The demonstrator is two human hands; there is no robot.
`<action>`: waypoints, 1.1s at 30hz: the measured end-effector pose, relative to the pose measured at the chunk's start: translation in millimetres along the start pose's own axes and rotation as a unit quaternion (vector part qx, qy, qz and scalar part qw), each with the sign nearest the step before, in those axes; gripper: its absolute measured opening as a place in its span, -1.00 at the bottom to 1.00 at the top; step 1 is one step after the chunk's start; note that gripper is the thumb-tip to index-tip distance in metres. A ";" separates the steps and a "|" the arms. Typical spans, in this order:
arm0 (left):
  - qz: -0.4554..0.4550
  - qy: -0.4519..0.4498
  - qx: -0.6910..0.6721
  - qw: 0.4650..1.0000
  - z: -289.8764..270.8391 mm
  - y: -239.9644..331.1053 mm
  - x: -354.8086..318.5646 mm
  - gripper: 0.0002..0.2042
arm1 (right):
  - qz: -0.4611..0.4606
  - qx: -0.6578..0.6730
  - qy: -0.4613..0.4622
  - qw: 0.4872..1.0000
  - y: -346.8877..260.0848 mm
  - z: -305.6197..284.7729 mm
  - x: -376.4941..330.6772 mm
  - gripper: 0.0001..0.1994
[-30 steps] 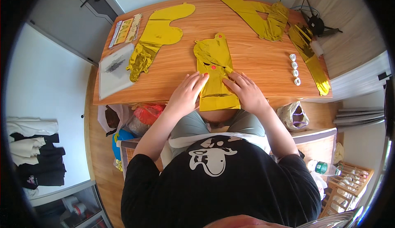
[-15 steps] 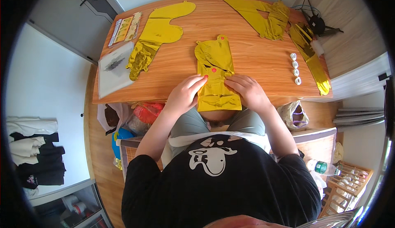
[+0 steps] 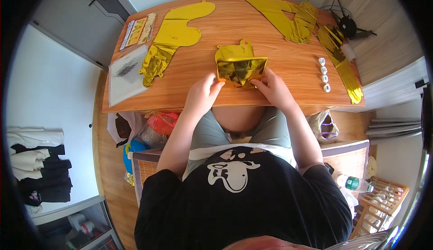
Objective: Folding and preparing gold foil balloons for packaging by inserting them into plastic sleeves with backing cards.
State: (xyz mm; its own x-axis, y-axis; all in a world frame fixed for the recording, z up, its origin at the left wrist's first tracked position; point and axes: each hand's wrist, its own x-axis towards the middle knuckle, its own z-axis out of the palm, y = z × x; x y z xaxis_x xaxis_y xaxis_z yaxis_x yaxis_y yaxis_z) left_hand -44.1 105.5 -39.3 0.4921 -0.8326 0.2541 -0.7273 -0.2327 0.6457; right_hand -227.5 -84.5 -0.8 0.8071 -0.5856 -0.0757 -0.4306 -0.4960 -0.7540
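Observation:
A flat gold foil balloon [image 3: 242, 69] lies on the wooden table in front of me, its near part folded up and away from me. The far end with its tabs and a small red dot stays on the tabletop. My left hand [image 3: 203, 93] pinches the balloon's left side at the fold, and my right hand [image 3: 274, 90] grips its right side. Beyond to the left rests a second gold foil balloon [image 3: 182, 27], flat and partly crumpled. At the far right lies another gold foil balloon [image 3: 284, 15], with a narrow gold foil balloon [image 3: 340, 65] along the right edge.
Several small white rolls [image 3: 324, 74] line up right of my right hand. A clear plastic sleeve [image 3: 127, 76] and a printed card pack [image 3: 137, 31] sit at the table's left. A black device with antennas [image 3: 348, 26] stands at the back right corner. Bags [image 3: 162, 123] lie below the table.
The near part of the middle foil balloon has been lifted off the table edge and folded away from me. Both hands have gone from lying beside it to gripping its sides.

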 end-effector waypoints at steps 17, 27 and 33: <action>0.064 0.011 -0.111 0.992 -5.3 -15.2 -2.7 -0.43 | -0.054 0.044 0.030 0.997 14.8 10.8 -20.7 -0.82; 0.264 -0.064 0.098 0.957 -15.8 -7.3 -20.9 -0.45 | -0.344 -0.170 0.102 0.918 30.9 25.4 -48.7 -0.55; 0.266 -0.052 0.130 0.954 -13.1 -0.4 -23.2 -0.49 | -0.353 -0.257 0.089 0.895 27.9 31.7 -48.0 -0.54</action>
State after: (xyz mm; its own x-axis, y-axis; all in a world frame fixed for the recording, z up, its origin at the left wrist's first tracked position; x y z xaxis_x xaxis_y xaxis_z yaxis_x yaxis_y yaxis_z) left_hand -48.9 131.5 -36.0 -0.0203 -0.9102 0.4136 -0.9617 0.1309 0.2409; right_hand -265.5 -49.9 -38.8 0.8941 -0.0800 0.4406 -0.0047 -0.9856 -0.1693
